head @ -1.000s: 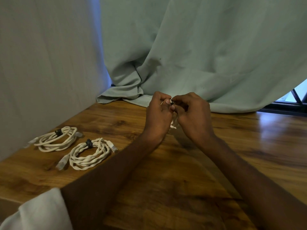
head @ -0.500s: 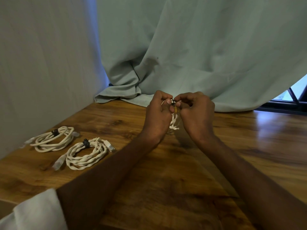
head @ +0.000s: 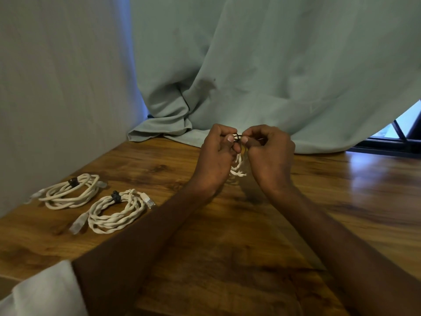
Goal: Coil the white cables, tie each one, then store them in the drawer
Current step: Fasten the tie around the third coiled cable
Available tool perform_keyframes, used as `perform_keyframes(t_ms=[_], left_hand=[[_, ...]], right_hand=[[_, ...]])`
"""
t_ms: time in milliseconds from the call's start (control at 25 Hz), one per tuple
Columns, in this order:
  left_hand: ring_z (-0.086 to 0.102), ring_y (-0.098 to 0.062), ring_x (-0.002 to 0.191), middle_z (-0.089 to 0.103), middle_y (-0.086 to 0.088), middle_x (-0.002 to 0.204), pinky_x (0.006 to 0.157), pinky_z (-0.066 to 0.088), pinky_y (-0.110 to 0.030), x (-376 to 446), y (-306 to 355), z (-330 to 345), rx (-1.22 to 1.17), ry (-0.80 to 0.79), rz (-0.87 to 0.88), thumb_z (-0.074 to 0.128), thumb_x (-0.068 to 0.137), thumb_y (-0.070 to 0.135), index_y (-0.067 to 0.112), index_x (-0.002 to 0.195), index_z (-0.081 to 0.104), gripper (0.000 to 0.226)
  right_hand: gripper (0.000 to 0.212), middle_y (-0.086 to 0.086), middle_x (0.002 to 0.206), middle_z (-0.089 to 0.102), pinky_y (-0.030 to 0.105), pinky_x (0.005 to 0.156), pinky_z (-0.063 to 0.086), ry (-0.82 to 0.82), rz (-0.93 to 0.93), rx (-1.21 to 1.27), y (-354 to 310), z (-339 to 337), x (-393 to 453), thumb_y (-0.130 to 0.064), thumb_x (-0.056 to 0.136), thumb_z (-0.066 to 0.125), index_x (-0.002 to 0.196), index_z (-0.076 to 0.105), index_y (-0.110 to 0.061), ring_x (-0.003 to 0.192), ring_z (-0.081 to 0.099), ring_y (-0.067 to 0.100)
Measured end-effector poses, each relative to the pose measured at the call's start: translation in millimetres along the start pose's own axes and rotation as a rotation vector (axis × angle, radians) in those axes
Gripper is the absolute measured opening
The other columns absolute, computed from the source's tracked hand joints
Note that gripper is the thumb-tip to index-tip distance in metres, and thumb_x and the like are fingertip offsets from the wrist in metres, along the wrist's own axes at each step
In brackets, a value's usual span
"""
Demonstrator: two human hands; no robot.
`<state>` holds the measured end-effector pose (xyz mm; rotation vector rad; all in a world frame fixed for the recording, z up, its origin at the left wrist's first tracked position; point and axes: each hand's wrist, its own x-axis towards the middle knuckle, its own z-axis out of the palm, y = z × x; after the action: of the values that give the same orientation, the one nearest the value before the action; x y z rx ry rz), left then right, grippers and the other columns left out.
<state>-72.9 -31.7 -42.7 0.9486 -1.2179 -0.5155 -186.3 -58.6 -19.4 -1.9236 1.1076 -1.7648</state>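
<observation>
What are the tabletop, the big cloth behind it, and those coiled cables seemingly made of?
Tabletop: wood or wood-look laminate, glossy; grain, knots and window glare show.
Curtain: soft matte woven fabric, pale green, falling in folds.
Smooth coiled cable: white, probably plastic-jacketed.
Twisted coiled cable: white twisted strands, clear plastic plugs. Each has a dark tie, material unclear.

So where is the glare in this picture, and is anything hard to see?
Head view: bright glare lies on the wooden table at the right, near the window; the black tie between the left hand and right hand is small and dim; straight edges bend toward the frame borders.
</observation>
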Motion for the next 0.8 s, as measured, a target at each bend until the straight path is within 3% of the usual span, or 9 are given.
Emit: perform_keyframes(t_ms=[160,280,440,520,640,800], left_hand=[[0.061,-0.007,0.070,0.067,-0.006,0.089,0.063,0.053,-0.027,-2.7,5.7,0.8,-0.028,-0.018,-0.015,0.042,0.112,0.009,0.004,0.123,0.055,0.017],[0.059,-0.010,0.071,0.067,-0.005,0.091,0.065,0.053,-0.026,-3.4,12.4,0.8,-0.068,-0.061,-0.039,0.046,0.110,0.006,0.004,0.129,0.054,0.021],[0.058,-0.006,0.069,0.065,-0.001,0.089,0.065,0.052,-0.021,-4.4,17.7,1.9,-0.066,-0.088,-0.021,0.049,0.105,-0.004,0.003,0.130,0.052,0.026],[0.059,-0.010,0.074,0.065,-0.001,0.092,0.067,0.053,-0.023,-6.2,19.1,2.4,-0.031,-0.088,-0.006,0.047,0.106,-0.003,0.005,0.130,0.053,0.026],[0.066,-0.014,0.083,0.071,-0.004,0.102,0.072,0.058,-0.025,-3.7,20.6,-0.4,-0.036,-0.076,-0.019,0.046,0.109,0.002,0.006,0.130,0.056,0.024],[0.067,-0.028,0.083,0.075,-0.010,0.094,0.070,0.060,-0.029,0.1,21.4,-5.3,-0.095,-0.068,-0.033,0.041,0.111,0.004,0.002,0.122,0.062,0.024]], right_hand=[[0.017,0.000,0.100,0.062,0.027,0.065,0.037,-0.014,-0.313,-0.343,1.7,-2.3,-3.4,-0.019,0.090,0.067,0.103,0.079,-0.022,0.086,0.060,0.019],[0.036,0.001,0.098,0.063,0.028,0.062,0.034,0.019,-0.385,-0.381,0.0,-7.7,-0.8,-0.031,0.085,0.048,0.101,0.078,-0.022,0.085,0.055,0.020],[0.028,-0.002,0.101,0.069,0.030,0.062,0.035,0.032,-0.421,-0.425,-3.6,-8.7,-1.3,-0.025,0.088,0.055,0.105,0.076,-0.020,0.091,0.057,0.024],[0.037,-0.003,0.099,0.072,0.030,0.062,0.036,0.048,-0.418,-0.427,-8.4,-10.2,-3.2,-0.027,0.086,0.050,0.113,0.074,-0.021,0.092,0.056,0.023],[0.042,-0.009,0.097,0.071,0.030,0.064,0.040,0.032,-0.322,-0.315,-11.5,-10.5,-2.5,-0.010,0.086,0.067,0.125,0.068,-0.025,0.092,0.054,0.016],[0.021,-0.007,0.100,0.073,0.034,0.080,0.050,-0.024,-0.172,-0.102,-2.4,-11.3,8.0,-0.009,0.087,0.071,0.099,0.077,-0.025,0.099,0.064,0.015]])
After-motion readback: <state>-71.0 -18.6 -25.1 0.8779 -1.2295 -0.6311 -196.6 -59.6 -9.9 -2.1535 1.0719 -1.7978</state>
